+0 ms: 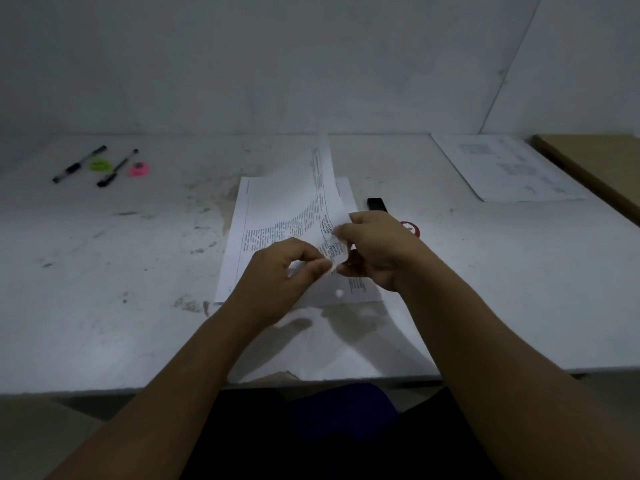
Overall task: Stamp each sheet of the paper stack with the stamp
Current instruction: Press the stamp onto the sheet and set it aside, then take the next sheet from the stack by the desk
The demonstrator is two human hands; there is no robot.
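At desk (138, 271) centre, stack (346, 197) with top sheet (298, 202) peeled up, near corner pinched by left hand (277, 271) and right hand (377, 251); stamp (376, 204) idle just behind; side sheet (505, 168) far right, so most apparently remain unstamped.

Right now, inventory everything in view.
scuffed white table: one, white, underneath
printed paper stack: one, white, centre
top printed sheet: one, white, curled up off stack
black pens: two, black, far left
small round discs: two, green, pink, by pens
black rectangular block: one, black, right of stack
red-and-white round item: one, behind right hand
loose printed sheet: one, white, far right
brown board: one, brown, right edge
left hand: one, fingers pinch top sheet
right hand: one, fingers pinch top sheet
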